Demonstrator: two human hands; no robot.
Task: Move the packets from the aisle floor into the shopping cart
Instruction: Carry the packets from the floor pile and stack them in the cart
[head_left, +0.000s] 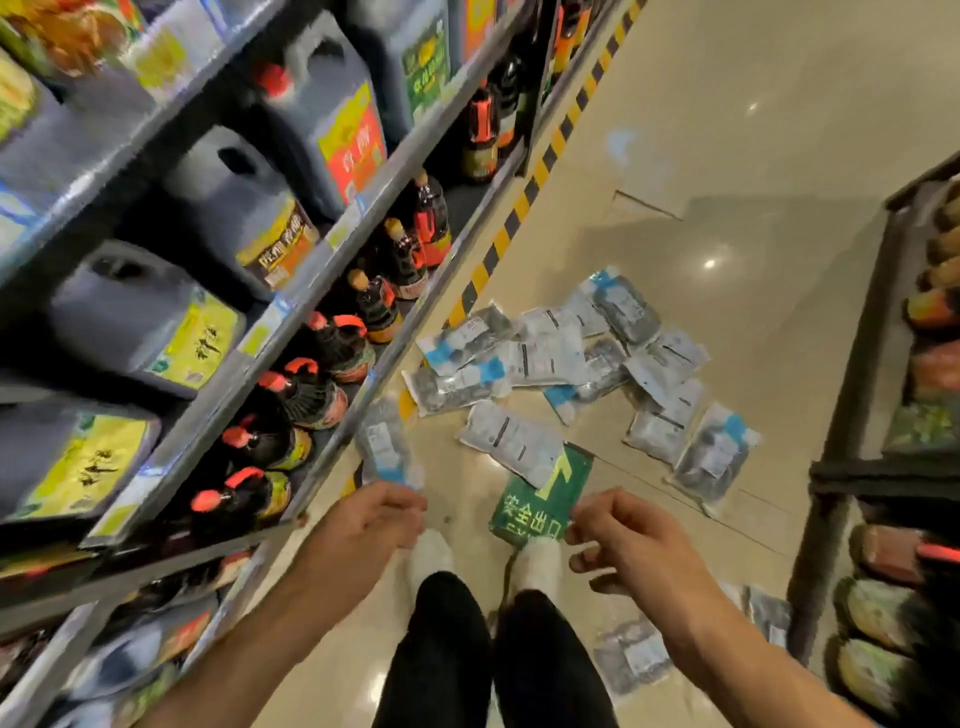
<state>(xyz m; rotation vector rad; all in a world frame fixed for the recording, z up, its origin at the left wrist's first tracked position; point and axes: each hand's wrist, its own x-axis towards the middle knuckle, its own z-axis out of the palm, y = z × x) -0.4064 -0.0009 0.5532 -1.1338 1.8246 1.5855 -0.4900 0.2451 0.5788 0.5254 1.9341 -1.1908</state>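
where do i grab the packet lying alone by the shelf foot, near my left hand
Take the packet by its near short edge, the blue-striped end closest to the left hand. It lies flat, lengthwise away from you, with the shelf tight along its left side. Come from above and slightly right, and pinch that free end.

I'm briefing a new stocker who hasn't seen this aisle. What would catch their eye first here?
First, the heap of packets scattered on the aisle floor just ahead of the person's feet, beside the yellow-and-black striped tape. Next, the green floor sign with an arrow, partly under one packet. In the foreground, the left hand and right hand hang above the floor with loosely curled fingers, holding nothing.
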